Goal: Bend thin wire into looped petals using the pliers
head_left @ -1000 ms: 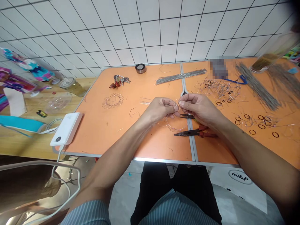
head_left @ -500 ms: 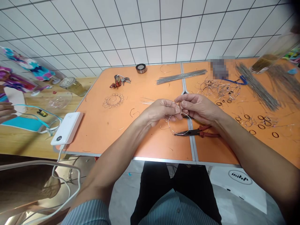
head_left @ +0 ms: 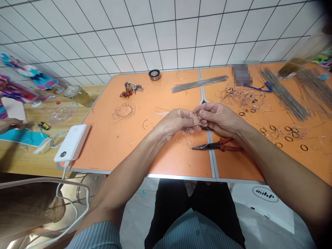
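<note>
My left hand (head_left: 180,121) and my right hand (head_left: 218,117) meet over the seam of the orange table, fingertips pinched together. Between them is a thin, bent wire (head_left: 199,119), with small loops showing above and below the fingers. Both hands grip it; its exact shape is partly hidden by the fingers. Just below, red-handled long-nose pliers (head_left: 216,146) lie on the table, with bits of loose wire by their tips. To the left of my left hand are a few straight wire pieces (head_left: 162,113) and a looped wire ring (head_left: 123,111).
A bundle of straight wires (head_left: 199,83), a tape roll (head_left: 155,75) and keys (head_left: 131,89) lie toward the back. Tangled wire (head_left: 243,98), dark rings (head_left: 288,138) and another wire bundle (head_left: 285,95) lie right. A white power bank (head_left: 72,142) sits left, near another person's hand (head_left: 10,125).
The large wire loop that hung below my fingers has turned and now barely shows there. My hands stay nearly in place. At left, the other person's hand has shifted and the blue cord moved.
</note>
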A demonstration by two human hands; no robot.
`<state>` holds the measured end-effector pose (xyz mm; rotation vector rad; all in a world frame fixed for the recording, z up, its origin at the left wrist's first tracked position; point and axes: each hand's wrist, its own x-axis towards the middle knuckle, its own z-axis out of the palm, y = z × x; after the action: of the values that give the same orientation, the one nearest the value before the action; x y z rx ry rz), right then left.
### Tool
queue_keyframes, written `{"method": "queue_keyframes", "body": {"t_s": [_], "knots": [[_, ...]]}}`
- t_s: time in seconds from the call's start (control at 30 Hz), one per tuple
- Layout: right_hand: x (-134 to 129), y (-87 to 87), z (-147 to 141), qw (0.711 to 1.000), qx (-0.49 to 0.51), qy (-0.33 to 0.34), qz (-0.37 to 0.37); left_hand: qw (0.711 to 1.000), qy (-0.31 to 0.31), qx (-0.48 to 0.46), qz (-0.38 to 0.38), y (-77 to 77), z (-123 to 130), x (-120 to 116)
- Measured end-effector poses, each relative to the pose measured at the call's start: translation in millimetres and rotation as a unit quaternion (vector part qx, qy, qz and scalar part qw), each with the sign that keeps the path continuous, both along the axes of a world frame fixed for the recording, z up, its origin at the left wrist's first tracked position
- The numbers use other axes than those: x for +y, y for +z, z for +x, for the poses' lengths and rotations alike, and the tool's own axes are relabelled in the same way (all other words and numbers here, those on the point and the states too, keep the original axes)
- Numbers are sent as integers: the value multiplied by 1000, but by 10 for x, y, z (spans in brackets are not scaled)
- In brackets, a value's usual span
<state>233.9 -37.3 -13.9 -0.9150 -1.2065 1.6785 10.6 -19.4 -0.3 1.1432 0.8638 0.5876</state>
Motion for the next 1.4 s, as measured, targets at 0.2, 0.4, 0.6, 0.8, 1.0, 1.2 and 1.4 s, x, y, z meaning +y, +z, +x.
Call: {"method": "queue_keyframes", "body": {"t_s": [0.2,0.4,0.6,0.8,1.0,1.2,1.4], "knots": [[3,16,13,996,-47,-77,20,999,20,18,23,62,-5,-27],[-44,42,-63,990,-102,-86,39,996,-7,28,89,18,-30,-22],[-148,325,212,892,-391,-108,198,993,17,4,116,-12,-40,30],[-269,482,570,673,-705,44,220,992,65,10,104,42,-114,61],[-208,323,552,632,-740,130,189,992,79,7,101,45,-147,80],[-147,215,608,713,-673,111,164,995,84,-12,57,70,-149,118],[-95,145,557,772,-612,131,112,995,94,-20,29,72,-154,149]]}}
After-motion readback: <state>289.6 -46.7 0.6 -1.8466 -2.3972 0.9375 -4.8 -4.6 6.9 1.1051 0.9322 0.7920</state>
